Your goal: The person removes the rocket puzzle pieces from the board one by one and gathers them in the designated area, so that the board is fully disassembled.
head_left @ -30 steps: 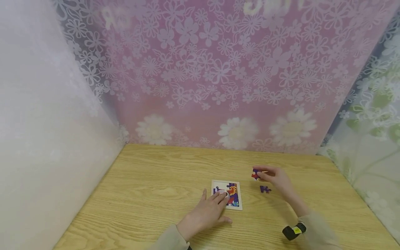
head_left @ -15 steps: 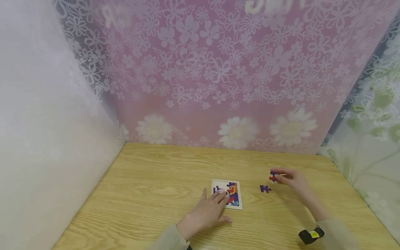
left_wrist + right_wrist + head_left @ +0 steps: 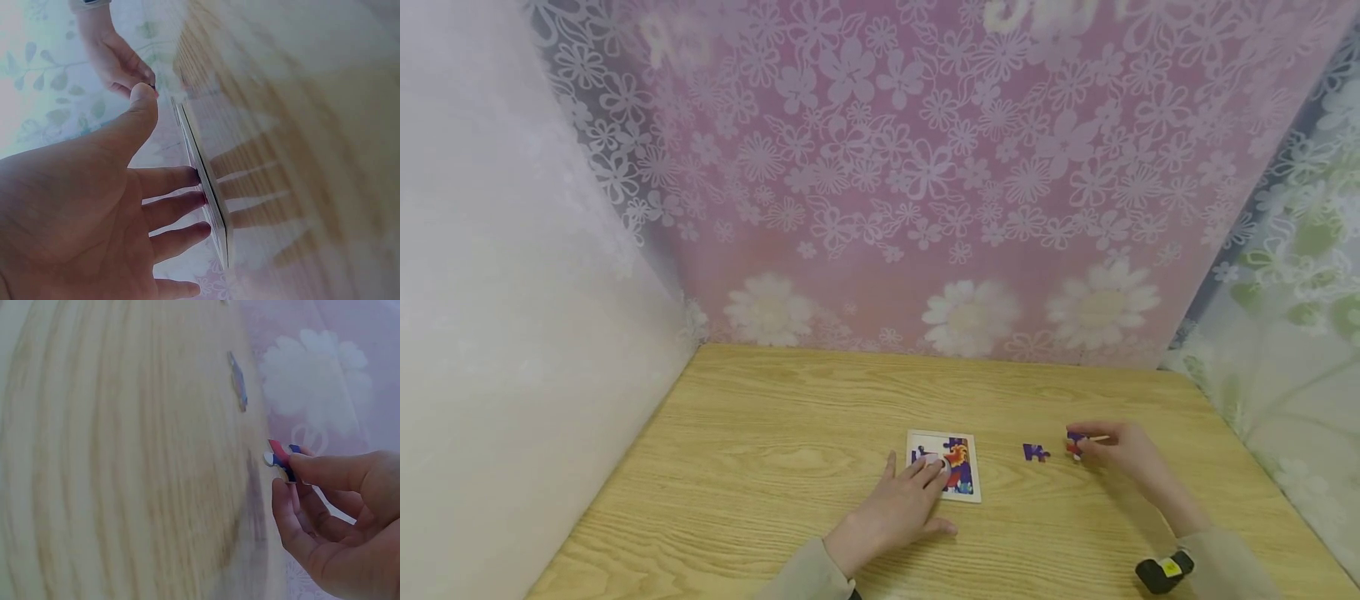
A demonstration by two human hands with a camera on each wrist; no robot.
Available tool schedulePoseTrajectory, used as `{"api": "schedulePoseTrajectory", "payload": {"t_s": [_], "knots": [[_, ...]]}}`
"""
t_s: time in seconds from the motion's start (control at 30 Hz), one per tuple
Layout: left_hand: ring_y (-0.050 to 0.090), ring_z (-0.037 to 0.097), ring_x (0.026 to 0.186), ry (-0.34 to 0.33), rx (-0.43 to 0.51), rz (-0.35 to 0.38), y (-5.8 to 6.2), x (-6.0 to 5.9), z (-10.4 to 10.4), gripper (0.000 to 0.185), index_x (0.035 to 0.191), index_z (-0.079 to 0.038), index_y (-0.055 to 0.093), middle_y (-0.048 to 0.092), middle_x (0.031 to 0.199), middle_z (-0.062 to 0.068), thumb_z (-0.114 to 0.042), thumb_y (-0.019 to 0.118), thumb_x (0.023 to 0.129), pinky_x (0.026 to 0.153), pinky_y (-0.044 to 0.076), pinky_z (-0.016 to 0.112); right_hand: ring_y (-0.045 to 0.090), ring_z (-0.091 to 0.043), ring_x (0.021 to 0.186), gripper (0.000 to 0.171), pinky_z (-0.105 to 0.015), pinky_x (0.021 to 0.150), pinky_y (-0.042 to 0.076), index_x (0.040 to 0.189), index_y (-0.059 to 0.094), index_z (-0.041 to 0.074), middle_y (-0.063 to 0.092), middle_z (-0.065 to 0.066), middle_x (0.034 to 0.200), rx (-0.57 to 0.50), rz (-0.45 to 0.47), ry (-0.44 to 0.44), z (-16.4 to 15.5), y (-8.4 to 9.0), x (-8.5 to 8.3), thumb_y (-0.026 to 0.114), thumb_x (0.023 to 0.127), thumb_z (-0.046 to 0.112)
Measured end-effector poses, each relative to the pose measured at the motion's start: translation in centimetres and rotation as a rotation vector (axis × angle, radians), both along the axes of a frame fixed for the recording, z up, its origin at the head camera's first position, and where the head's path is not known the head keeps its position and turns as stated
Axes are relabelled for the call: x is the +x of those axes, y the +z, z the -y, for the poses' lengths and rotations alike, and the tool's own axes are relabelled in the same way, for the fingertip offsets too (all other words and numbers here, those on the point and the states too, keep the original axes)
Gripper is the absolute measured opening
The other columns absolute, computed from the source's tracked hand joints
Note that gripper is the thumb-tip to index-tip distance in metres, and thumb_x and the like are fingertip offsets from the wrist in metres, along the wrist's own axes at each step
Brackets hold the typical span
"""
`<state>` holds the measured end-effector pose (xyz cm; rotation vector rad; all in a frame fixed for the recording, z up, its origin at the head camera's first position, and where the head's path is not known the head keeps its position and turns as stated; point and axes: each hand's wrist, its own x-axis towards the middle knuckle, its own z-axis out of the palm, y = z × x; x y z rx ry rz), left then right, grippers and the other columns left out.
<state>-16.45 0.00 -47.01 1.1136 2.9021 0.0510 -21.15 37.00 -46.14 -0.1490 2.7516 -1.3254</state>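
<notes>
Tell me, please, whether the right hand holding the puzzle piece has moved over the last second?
Yes. The right hand with its puzzle piece went rightward and lower, crossing from left of the loose purple piece on the table to its right.

I saw a pale wood-grain table (image 3: 760,467), a white-bordered puzzle board (image 3: 944,463) printed in purple, orange and red, a purple loose piece (image 3: 1036,452), and a purple-and-red piece (image 3: 1076,444). The backdrop (image 3: 925,183) was pink with white lace flowers and daisies.
</notes>
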Motion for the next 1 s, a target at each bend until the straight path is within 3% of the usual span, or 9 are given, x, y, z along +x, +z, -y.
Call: {"api": "schedulePoseTrajectory", "payload": {"t_s": [0.13,0.33,0.5,0.73,1.0], "knots": [[0.030,0.022,0.136,0.002,0.005,0.021,0.02,0.01,0.01,0.077,0.144,-0.019,0.033,0.031,0.149,0.000,-0.067,0.034,0.084,0.105,0.023,0.059,0.064,-0.024,0.094,0.043,-0.030,0.068,0.053,0.123,0.058,0.003,0.064,-0.019,0.111,0.023,0.047,-0.011,-0.32,-0.65,-0.13,0.066,0.085,0.020],[0.030,0.023,0.136,0.005,0.019,0.038,0.34,0.11,0.05,0.076,0.144,-0.018,0.033,0.030,0.149,0.000,-0.066,0.036,0.084,0.104,0.022,0.059,0.062,-0.026,0.093,0.040,-0.029,0.066,0.050,0.118,0.062,0.006,0.060,-0.020,0.114,0.162,0.041,-0.030,-0.45,-1.06,-0.18,0.069,0.082,0.023],[0.030,0.023,0.136,0.003,0.019,0.029,0.31,0.09,0.13,0.076,0.144,-0.018,0.033,0.030,0.149,0.000,-0.066,0.035,0.084,0.104,0.023,0.059,0.062,-0.026,0.090,0.037,-0.030,0.066,0.050,0.116,0.063,0.004,0.062,-0.021,0.111,0.230,-0.008,0.035,-0.50,-0.90,-0.33,0.069,0.082,0.019],[0.030,0.022,0.136,0.006,0.016,0.021,0.27,0.09,0.16,0.077,0.144,-0.019,0.034,0.031,0.149,-0.001,-0.067,0.034,0.084,0.104,0.023,0.059,0.058,-0.041,0.099,0.033,-0.053,0.078,0.047,0.112,0.065,0.004,0.061,-0.023,0.112,0.335,-0.050,0.087,-0.55,-0.84,-0.56,0.069,0.082,0.017],[0.031,0.023,0.135,0.006,0.024,0.017,0.38,0.12,0.17,0.076,0.143,-0.018,0.034,0.032,0.148,0.000,-0.066,0.037,0.084,0.104,0.024,0.059,0.060,-0.039,0.097,0.034,-0.048,0.074,0.050,0.112,0.065,0.004,0.063,-0.020,0.109,0.338,-0.063,0.103,-0.62,-0.96,-0.54,0.069,0.081,0.016]]}}
